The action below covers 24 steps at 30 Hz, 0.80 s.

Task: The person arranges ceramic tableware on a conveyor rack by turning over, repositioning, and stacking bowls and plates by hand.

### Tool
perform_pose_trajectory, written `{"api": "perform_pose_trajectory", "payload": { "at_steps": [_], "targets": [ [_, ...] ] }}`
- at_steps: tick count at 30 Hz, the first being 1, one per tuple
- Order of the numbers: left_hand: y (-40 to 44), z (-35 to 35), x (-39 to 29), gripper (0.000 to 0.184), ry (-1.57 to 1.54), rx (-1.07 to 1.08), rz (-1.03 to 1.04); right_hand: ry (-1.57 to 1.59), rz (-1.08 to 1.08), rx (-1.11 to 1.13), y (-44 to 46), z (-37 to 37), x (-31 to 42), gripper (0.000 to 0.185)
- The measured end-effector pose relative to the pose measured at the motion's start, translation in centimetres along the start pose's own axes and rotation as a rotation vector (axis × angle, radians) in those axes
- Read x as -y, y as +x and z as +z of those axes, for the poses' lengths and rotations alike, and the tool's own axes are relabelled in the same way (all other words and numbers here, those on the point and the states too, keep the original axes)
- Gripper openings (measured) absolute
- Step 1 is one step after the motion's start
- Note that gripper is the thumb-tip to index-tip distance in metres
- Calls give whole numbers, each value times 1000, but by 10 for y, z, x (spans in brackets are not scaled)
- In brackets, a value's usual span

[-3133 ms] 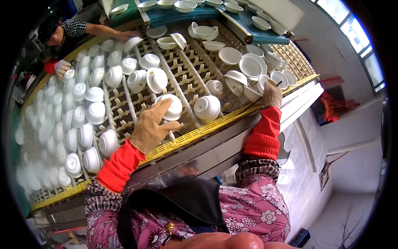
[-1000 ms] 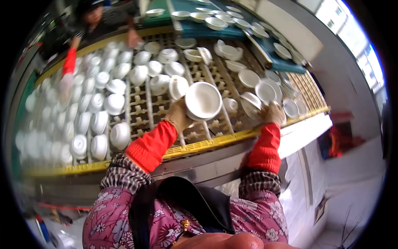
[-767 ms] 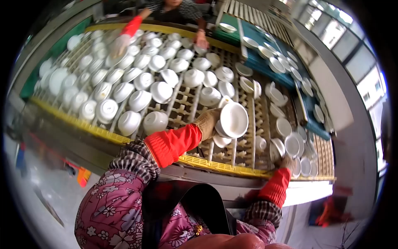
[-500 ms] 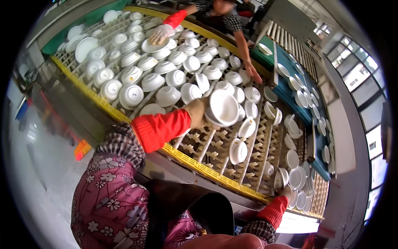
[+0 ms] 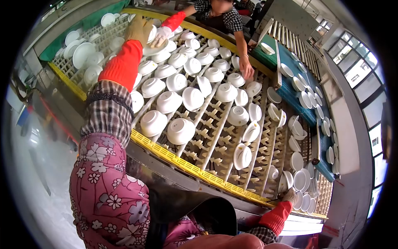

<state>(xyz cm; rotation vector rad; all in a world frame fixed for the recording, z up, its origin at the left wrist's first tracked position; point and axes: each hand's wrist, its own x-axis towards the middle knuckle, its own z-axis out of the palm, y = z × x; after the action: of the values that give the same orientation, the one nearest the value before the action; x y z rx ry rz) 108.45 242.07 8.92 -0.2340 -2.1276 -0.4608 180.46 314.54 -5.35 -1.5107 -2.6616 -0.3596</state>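
My left hand (image 5: 139, 31), in a tan glove, reaches across to the far left part of the slatted conveyor, close to a co-worker's gloved hand (image 5: 161, 37). Whether its fingers hold a bowl is hidden. My right hand (image 5: 288, 196) rests at the near right edge of the conveyor, beside white bowls (image 5: 299, 181); its fingers are too small to make out. Many upturned white bowls (image 5: 181, 131) cover the slats (image 5: 215, 124) between my two hands. A large white plate (image 5: 83, 55) leans at the far left.
Across the conveyor stands a co-worker (image 5: 217, 16), whose bare hand (image 5: 245, 66) hangs over the far edge. Blue-green belts (image 5: 296, 97) with more white bowls run along the right. A yellow edge strip (image 5: 178, 164) borders the near side. Windows (image 5: 352, 62) are at the right.
My left hand has moved from the middle, where it held white bowls, to the far left. Upturned bowls now show near the front edge. My right hand has stayed at the right edge.
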Motion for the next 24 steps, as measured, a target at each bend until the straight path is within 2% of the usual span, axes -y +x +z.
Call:
{"api": "perform_pose_trajectory", "payload": {
  "at_steps": [2,3,5,8,9,11,12,13,15,16,17,18,20,22,24],
  "targets": [
    [-2,-9,-14,36,225,-31,259,-17,-8,-40,0,-3,1,53],
    [-11,-11,-28,27,369,-79,435,-48,-96,-84,-6,-5,-1,43],
    [-42,-10,-72,16,186,79,477,-18,-66,-70,-7,-5,-2,32],
    [-125,-13,-142,12,-144,280,789,188,88,17,6,12,-21,24],
    [-153,-72,-173,16,-369,213,914,281,152,59,14,24,-26,23],
    [-209,-97,-206,26,-614,627,865,157,142,116,12,25,-26,26],
    [-233,-108,-217,32,-730,828,809,-59,66,127,7,13,-21,29],
    [-252,-118,-224,37,-810,987,758,-273,-13,136,3,-3,-12,32],
    [-279,-137,-231,48,-933,1183,664,-374,-138,221,-16,-58,8,43],
    [-287,-144,-233,32,-982,1140,657,-433,-177,286,-27,-81,13,48],
    [-289,-146,-236,43,-1003,1111,715,-415,-155,290,-26,-77,3,49],
    [-291,-140,-234,46,-1038,1031,827,-374,-120,279,-21,-66,-6,50],
    [-285,-145,-233,45,-1035,1071,715,-269,17,226,-14,-41,-29,53],
    [-298,-138,-227,44,-1186,944,627,-170,152,174,-14,-25,-36,56],
    [-296,-144,-223,47,-1169,1091,465,-81,257,118,-17,-20,-30,59]
  ]
}}
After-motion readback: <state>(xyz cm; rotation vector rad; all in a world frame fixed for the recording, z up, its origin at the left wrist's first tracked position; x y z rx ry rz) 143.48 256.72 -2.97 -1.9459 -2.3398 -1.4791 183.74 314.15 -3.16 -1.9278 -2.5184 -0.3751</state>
